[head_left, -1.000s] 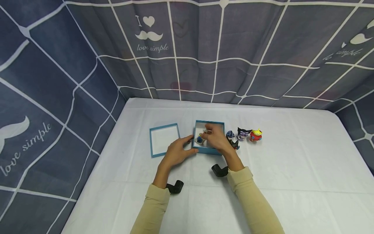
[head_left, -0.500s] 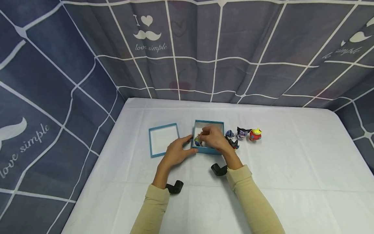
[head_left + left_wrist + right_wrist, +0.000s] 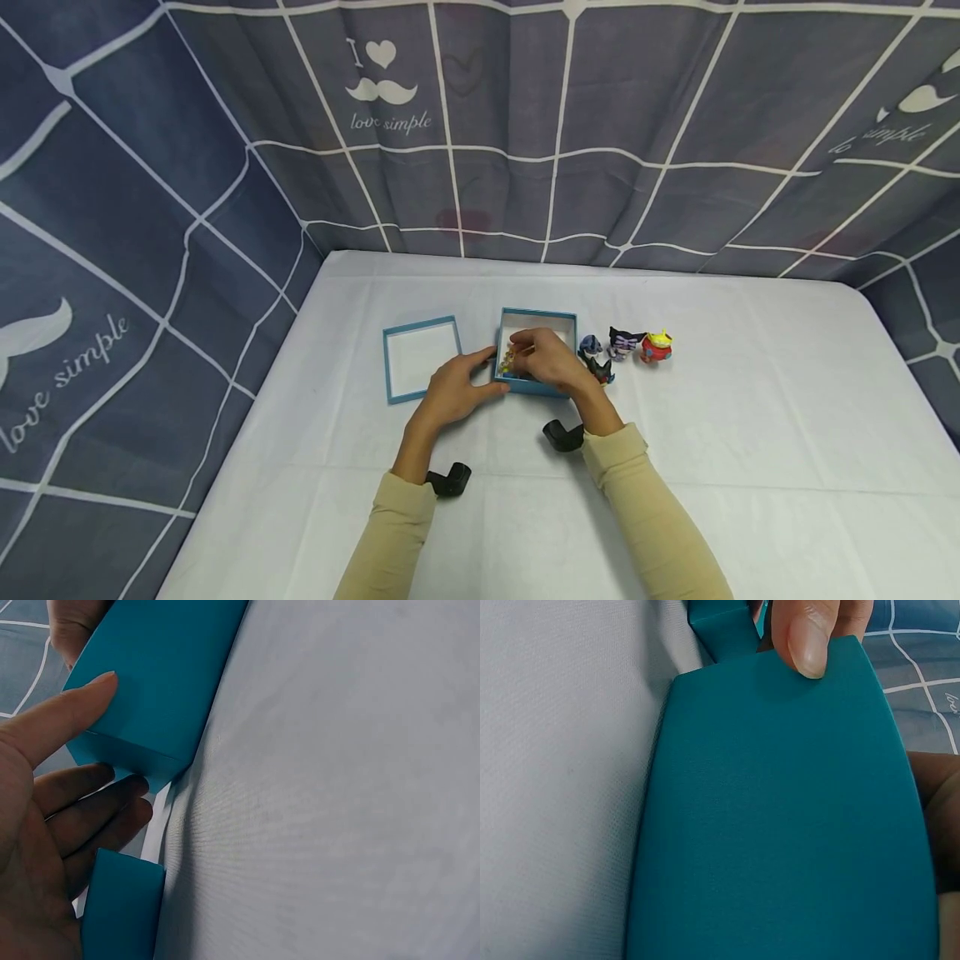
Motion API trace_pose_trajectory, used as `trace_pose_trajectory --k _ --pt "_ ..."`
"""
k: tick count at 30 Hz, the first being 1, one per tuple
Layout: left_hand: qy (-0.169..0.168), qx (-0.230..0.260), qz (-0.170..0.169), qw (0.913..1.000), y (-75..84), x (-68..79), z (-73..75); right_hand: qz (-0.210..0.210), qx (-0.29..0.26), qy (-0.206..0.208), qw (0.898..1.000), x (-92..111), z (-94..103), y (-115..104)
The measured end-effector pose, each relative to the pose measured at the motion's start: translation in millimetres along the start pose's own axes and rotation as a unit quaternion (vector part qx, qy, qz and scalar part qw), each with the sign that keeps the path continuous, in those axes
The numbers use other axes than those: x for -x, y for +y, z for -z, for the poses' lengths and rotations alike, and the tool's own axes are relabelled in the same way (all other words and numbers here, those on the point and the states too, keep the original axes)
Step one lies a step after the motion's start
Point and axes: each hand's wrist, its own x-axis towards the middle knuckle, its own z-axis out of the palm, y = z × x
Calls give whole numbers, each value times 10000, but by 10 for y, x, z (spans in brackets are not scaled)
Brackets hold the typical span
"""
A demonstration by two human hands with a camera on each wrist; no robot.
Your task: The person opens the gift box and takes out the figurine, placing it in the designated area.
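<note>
A blue open-topped box (image 3: pixel 536 387) with a white inside stands mid-table in the head view. My left hand (image 3: pixel 456 387) holds its front left corner, the thumb (image 3: pixel 94 697) on the front wall and the fingers along the left side. My right hand (image 3: pixel 551 358) reaches down into the box, fingers curled around a small figurine (image 3: pixel 507 360). Only yellowish and blue bits of that figurine show at the box's left side. In the right wrist view the box's front wall (image 3: pixel 780 802) hides the right fingers.
The box's lid (image 3: pixel 387 367) lies inside up, left of the box. Right of the box are a blue figurine (image 3: pixel 591 344), a dark pointy-eared one (image 3: pixel 598 367), a black and purple one (image 3: pixel 622 342) and a red and yellow one (image 3: pixel 657 347). A black camera mount (image 3: pixel 450 480) sits at the left wrist.
My right hand has shifted slightly left and lower inside the box. The figurine at its fingers has turned, showing more yellow and less blue. My left hand stays at the corner.
</note>
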Motion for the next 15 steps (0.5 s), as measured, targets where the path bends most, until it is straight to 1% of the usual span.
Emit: trace_pose_trajectory --k 3,6,13,15 --pt "-22 -10 2 10000 -5 2 1 -37 -355 -54 9993 8 10 -6" --pt "-23 -11 24 10000 -11 5 2 -33 -511 -102 9986 14 16 -7" --pt "-28 49 20 10000 -24 -4 -5 179 -40 -112 9998 11 17 5" --pt "-35 57 41 10000 -26 -4 -7 182 5 -126 9998 14 16 4"
